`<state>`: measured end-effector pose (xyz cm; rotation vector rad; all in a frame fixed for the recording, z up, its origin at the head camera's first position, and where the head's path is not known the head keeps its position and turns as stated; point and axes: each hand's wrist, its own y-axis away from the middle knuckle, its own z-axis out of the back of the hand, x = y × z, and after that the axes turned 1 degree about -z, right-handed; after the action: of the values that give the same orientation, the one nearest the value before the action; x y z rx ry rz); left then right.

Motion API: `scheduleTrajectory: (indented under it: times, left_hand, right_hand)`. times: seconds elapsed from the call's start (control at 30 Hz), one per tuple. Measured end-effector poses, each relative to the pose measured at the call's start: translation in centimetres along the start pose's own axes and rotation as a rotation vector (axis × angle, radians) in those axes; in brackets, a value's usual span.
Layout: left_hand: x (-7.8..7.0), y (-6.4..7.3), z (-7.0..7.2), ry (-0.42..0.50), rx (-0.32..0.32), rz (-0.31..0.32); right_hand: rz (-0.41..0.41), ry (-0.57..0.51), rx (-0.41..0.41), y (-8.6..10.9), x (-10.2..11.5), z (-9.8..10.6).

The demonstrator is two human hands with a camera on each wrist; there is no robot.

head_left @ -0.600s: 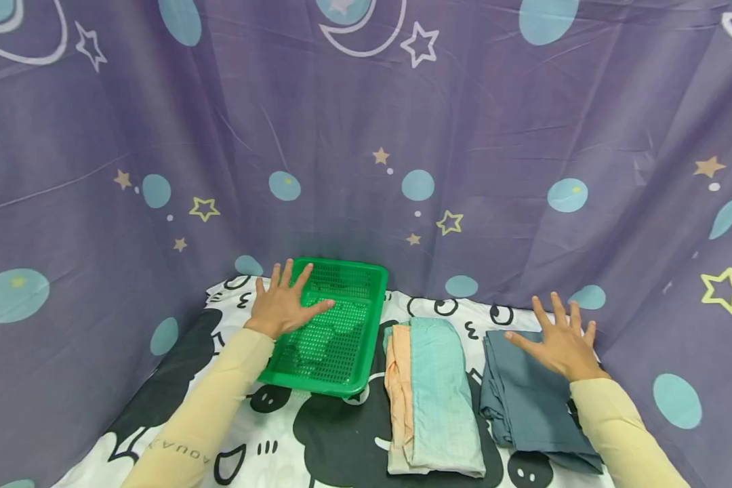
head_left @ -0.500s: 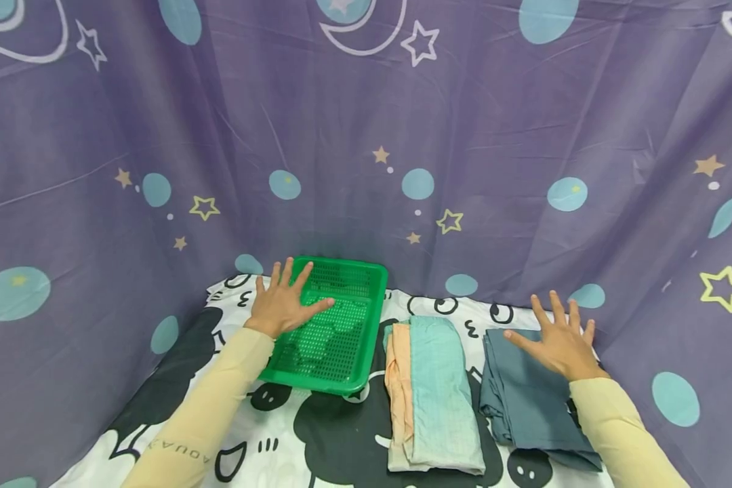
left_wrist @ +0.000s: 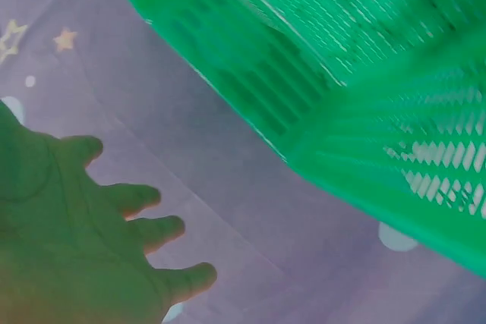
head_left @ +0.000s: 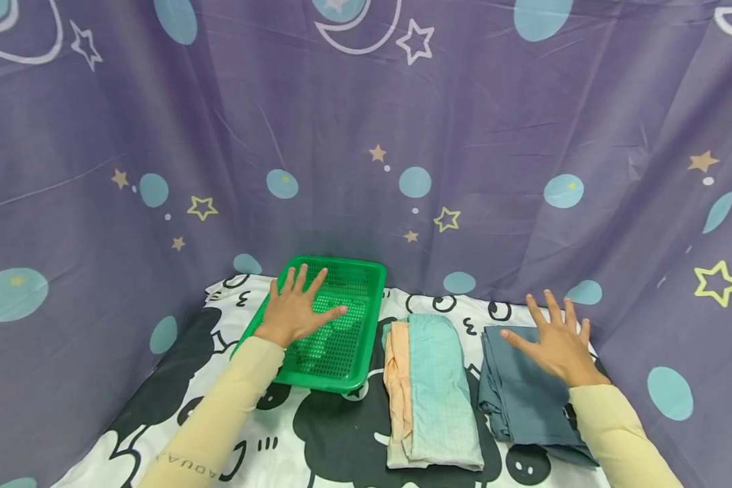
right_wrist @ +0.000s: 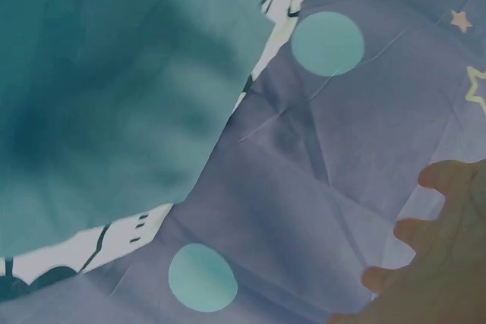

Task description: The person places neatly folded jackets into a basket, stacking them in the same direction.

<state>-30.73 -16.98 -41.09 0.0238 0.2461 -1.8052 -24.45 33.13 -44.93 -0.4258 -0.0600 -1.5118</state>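
Observation:
My left hand [head_left: 294, 313] hovers with spread fingers over the left side of a green plastic basket [head_left: 356, 352], holding nothing. The left wrist view has the slotted wall of the basket [left_wrist: 258, 73] apart from the hand [left_wrist: 83, 225]. My right hand [head_left: 558, 344], fingers also spread, is held above a folded dark blue-grey cloth [head_left: 518, 400]. In the right wrist view this cloth [right_wrist: 114, 111] fills the upper left, away from the fingertips. Between the hands lies a folded pile of light teal cloth [head_left: 440, 386] with peach cloth [head_left: 399, 379] along its left side.
The things lie on a white sheet with black cartoon figures [head_left: 341, 434]. A purple curtain [head_left: 354, 115] with stars and moons hangs behind it and on both sides, close to the far rim of the basket.
My left hand has shifted a little to the right, further over the basket. The right hand stays almost where it was, and the head view has moved slightly.

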Motion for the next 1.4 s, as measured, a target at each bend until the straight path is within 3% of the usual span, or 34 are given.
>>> scheduleTrajectory:
  times: [0.17,0.33,0.6,0.7,0.87,0.97,1.07,1.3,1.4]
  left_hand:
    - [-1.8,1.5,-0.5,0.062,0.022,-0.041]
    - [-4.1,3.6,-1.7,0.228,-0.01,-0.092]
    - [-9.0,7.0,-4.5,0.58,-0.254,-0.152]
    - [-10.6,7.9,-5.7,0.726,-0.314,-0.195]
    - [-12.6,9.2,-8.0,0.907,-0.268,-0.246]
    - [-13.6,9.7,-9.3,0.917,-0.215,-0.245]
    - [-14.4,10.0,-10.5,0.879,-0.178,-0.205]
    - [-15.4,10.0,-12.7,0.644,-0.142,-0.05]
    - [-15.5,9.8,-13.4,0.585,-0.105,0.024]
  right_hand:
    - [0.035,-0.073,0.008,0.9,0.8,-0.4]
    - [0.072,-0.19,0.068,2.3,1.8,-1.5]
    - [0.081,-0.372,0.07,4.0,3.2,-3.7]
    - [0.054,-0.437,0.083,4.3,3.8,-4.5]
    - [-0.003,-0.545,0.112,4.7,4.9,-5.9]
    - [-0.029,-0.572,0.117,4.9,5.3,-6.7]
    - [-0.071,-0.593,0.145,5.1,5.9,-7.4]
    - [-0.138,-0.631,0.191,5.6,7.0,-8.6]
    - [-0.159,-0.616,0.195,5.7,7.1,-9.2]
